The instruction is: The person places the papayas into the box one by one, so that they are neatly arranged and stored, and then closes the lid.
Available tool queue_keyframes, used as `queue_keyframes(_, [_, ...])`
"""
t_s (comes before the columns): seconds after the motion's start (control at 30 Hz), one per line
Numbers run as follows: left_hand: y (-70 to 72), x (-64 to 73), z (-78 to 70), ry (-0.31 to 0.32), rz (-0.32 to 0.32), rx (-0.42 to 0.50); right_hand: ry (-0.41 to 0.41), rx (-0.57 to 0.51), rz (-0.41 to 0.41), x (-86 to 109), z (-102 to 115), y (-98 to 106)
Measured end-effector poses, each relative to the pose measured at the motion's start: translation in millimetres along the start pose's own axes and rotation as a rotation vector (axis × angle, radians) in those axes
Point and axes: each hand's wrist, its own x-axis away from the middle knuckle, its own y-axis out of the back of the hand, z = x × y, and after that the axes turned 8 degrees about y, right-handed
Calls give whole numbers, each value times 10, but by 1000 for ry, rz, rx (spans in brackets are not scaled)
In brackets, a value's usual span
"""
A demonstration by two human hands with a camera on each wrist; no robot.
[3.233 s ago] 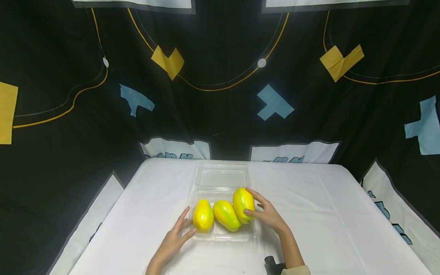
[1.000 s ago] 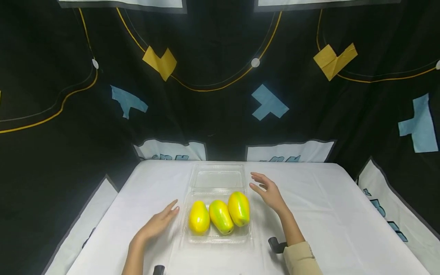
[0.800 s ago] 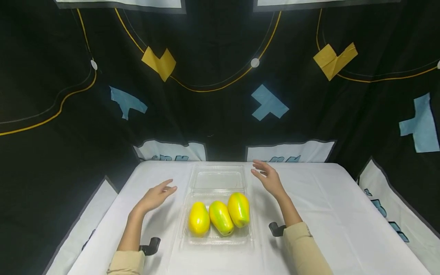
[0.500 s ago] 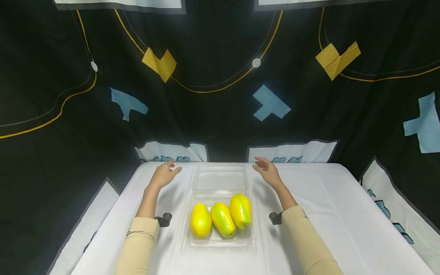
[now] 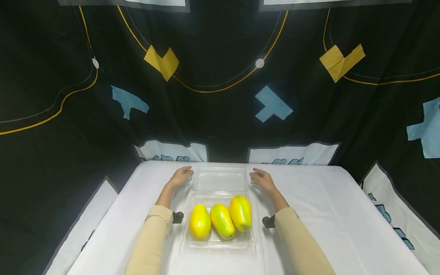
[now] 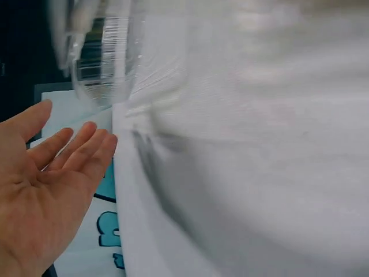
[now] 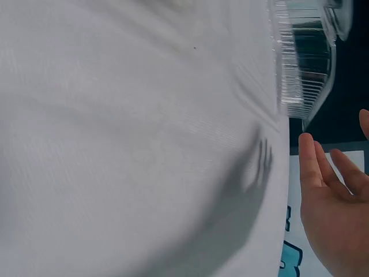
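Observation:
A clear plastic clamshell box stands unfolded on the white table, its lid [image 5: 220,181] laid back at the far side. In its base [image 5: 220,243] lie three yellow-green mangoes: one at the left [image 5: 200,222], a middle mango [image 5: 222,221] and a right mango [image 5: 240,213] leaning toward it. My left hand [image 5: 181,177] is beside the lid's left edge, fingers relaxed; the left wrist view shows a gap between the fingertips and the lid [image 6: 106,57]. Beside the lid's right edge is my right hand [image 5: 264,181], its fingers extended close below the lid's corner [image 7: 305,63]; contact cannot be told.
The white table [image 5: 309,214] extends on both sides of the box. A black curtain [image 5: 220,122] with yellow and blue patches hangs behind its far edge. Dark wrist mounts [image 5: 177,217] stick out inward from the sleeves.
My right hand let go of the right mango, which now lies in the base. Both hands moved forward along the box, then inward to the lid's sides.

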Motion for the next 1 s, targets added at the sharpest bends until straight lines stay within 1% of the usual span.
queue_keyframes(0.07, [-35, 1, 23, 10, 21, -6, -8, -13, 12, -5, -25, -15])
queue_keyframes(0.13, [-60, 10, 38, 17, 47, -6, -35, 6, 27, -7, -45, -29])
queue_keyframes(0.27, [-88, 34, 54, 16, 106, 57, -93, 69, 69, 11, -67, -72])
queue_keyframes(0.4, [-78, 64, 58, 17, 113, 92, -101, 116, 93, 50, -61, -129])
queue_keyframes(0.5, [-51, 92, 51, 5, 99, 65, -105, 110, 87, 60, -77, -163])
queue_keyframes(0.63, [-42, 115, 32, -12, 90, 65, -104, 98, 74, 69, -121, -165])
queue_keyframes(0.7, [-35, 122, 21, -10, 79, 79, -99, 87, 64, 69, -125, -161])
queue_keyframes(0.8, [-20, 123, 7, -11, 71, 174, -78, 67, 50, 55, -105, -152])
queue_keyframes(0.93, [19, 136, -25, -21, 55, 357, -29, 24, 34, 25, -37, -138])
queue_keyframes(1.0, [47, 155, -56, -23, 32, 387, -12, -12, 20, 14, 10, -129])
